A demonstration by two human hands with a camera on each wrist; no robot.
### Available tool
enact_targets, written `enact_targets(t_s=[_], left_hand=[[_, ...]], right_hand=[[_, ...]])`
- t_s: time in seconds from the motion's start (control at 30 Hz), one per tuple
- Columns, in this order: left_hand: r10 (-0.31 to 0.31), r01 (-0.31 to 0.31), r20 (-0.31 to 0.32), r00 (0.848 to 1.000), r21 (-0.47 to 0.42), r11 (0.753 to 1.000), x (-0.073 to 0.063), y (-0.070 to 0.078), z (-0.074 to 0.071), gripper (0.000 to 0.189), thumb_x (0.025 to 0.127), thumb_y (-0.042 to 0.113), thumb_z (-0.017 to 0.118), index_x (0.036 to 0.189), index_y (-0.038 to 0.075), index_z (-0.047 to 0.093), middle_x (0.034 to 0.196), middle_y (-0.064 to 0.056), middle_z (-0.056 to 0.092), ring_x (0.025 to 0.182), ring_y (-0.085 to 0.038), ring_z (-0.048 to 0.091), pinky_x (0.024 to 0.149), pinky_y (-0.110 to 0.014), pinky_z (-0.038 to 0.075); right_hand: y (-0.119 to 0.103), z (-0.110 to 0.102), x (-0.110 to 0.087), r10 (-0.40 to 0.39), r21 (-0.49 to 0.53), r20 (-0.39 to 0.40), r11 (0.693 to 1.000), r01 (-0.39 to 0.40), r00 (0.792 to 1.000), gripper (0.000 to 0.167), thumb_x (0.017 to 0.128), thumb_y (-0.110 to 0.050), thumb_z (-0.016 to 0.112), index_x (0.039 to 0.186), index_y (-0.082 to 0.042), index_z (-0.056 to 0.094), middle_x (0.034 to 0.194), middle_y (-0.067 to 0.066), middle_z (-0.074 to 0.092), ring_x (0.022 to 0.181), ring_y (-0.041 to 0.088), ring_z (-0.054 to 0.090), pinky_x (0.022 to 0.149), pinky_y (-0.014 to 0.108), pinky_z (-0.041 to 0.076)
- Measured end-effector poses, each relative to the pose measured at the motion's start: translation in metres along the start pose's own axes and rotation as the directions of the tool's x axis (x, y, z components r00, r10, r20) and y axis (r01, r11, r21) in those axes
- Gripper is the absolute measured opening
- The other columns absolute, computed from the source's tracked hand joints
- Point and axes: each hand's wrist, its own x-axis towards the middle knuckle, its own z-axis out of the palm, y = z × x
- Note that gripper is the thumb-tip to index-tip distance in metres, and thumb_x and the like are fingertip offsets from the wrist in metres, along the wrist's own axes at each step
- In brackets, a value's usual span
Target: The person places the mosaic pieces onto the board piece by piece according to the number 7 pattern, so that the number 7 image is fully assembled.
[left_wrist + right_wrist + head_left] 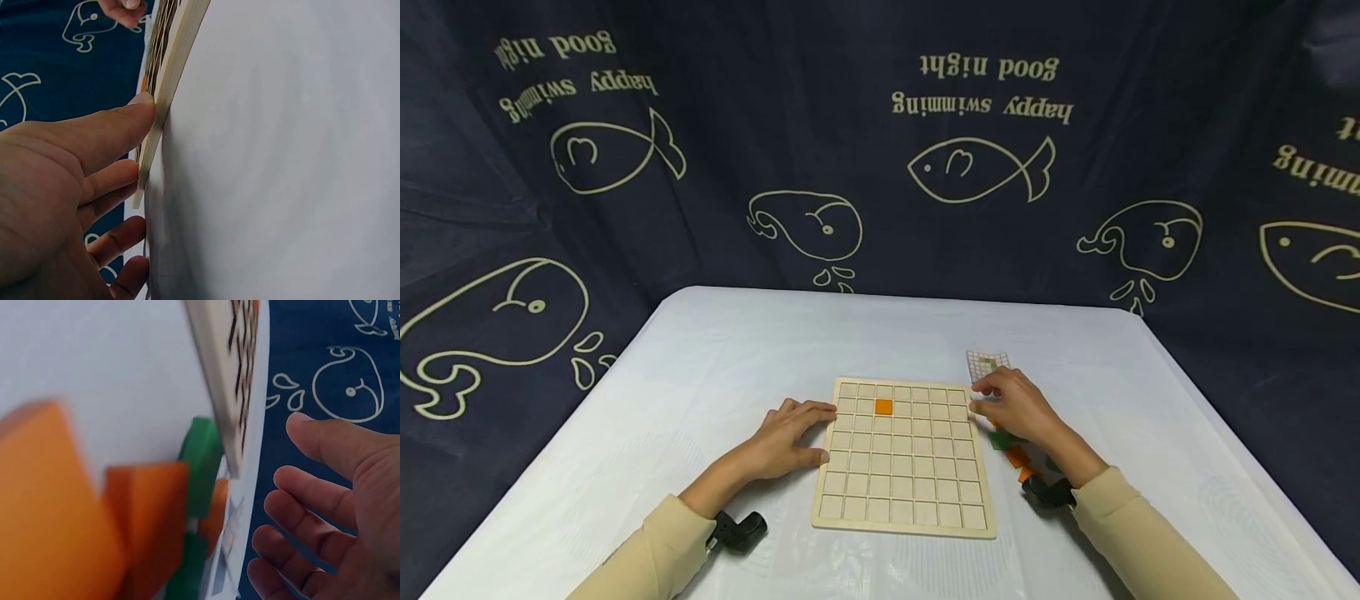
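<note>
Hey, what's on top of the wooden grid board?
One orange tile sits on the board, second row from the far edge, third column from the left. The surface beneath the tile is covered.

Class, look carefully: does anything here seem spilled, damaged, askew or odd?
One oddity: the lettering on the dark backdrop appears upside down. Also, the loose orange and green pieces lie unevenly scattered right of the board. Nothing visibly looks spilled or broken.
</note>
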Motion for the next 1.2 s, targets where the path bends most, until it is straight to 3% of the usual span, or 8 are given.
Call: enact_targets(t_s=[0.2,0.53,0.83,1.2], left_hand=[[-0.01,0.01,0.005,1.0,0.002,1.0,0.001,0.001,0.0,0.057,0.081,0.029,0.072,0.132,0.011,0.054,0.142,-0.002,0.048,0.112,-0.019,0.042,0.08,-0.031,0.027],[-0.002,0.002,-0.006,1.0,-0.003,1.0,0.0,0.0,0.0,0.057,0.081,0.029,0.072,0.131,0.01,0.054,0.141,-0.004,0.049,0.112,-0.02,0.043,0.08,-0.032,0.027],[-0.013,0.013,0.009,1.0,-0.011,1.0,-0.001,0.0,0.0,0.057,0.082,0.03,0.071,0.133,0.011,0.053,0.143,-0.003,0.047,0.113,-0.019,0.041,0.08,-0.031,0.026],[0.019,-0.019,-0.011,1.0,-0.002,1.0,-0.001,-0.002,0.001,0.056,0.082,0.031,0.071,0.131,0.009,0.054,0.142,-0.005,0.049,0.11,-0.019,0.042,0.079,-0.031,0.026]], right_hand=[[0.008,0.001,-0.005,0.011,-0.063,-0.026,0.998,-0.012,1.0,0.031,0.084,-0.027,0.069,0.107,-0.006,0.069,0.099,0.008,0.061,0.09,0.022,0.051,0.078,0.04,0.042],[0.016,0.003,-0.011,0.051,-0.153,-0.048,0.986,-0.057,0.998,0.035,0.079,-0.031,0.073,0.103,-0.007,0.071,0.098,0.008,0.063,0.088,0.023,0.048,0.076,0.038,0.038],[0.019,0.003,-0.016,0.026,-0.178,-0.058,0.983,-0.036,0.998,0.031,0.077,-0.029,0.075,0.098,-0.007,0.071,0.093,0.007,0.062,0.086,0.023,0.048,0.076,0.04,0.037],[0.025,0.002,-0.021,0.028,-0.188,-0.064,0.981,-0.04,0.998,0.032,0.077,-0.029,0.075,0.099,-0.007,0.071,0.094,0.008,0.062,0.085,0.024,0.049,0.076,0.04,0.037]])
